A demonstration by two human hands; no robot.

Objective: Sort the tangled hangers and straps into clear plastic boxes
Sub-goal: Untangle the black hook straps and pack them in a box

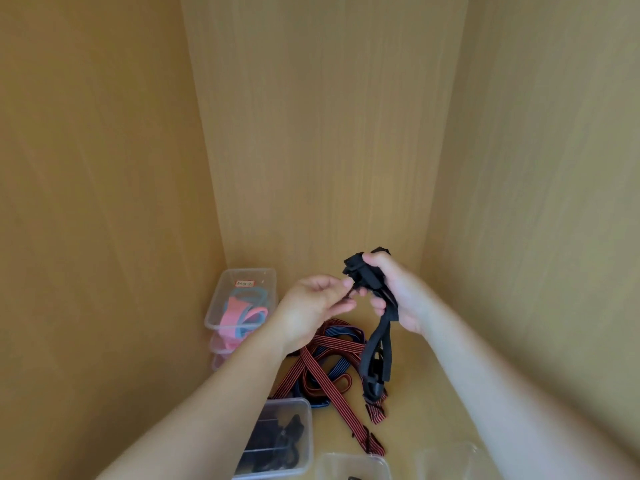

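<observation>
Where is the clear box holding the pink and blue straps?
In the head view, the clear box sits left of centre on the wooden floor, in the back left corner, just left of the left hand.

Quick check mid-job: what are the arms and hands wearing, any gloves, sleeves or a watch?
Nothing worn shows. The left hand and right hand have no gloves, rings, watch or bands; no sleeve reaches into view on either arm.

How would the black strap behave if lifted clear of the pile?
Probably floppy: the black strap droops in loose loops below the right hand. Likely light, since one hand holds the bundle. Its lower end may snag the striped straps beneath it.
</observation>
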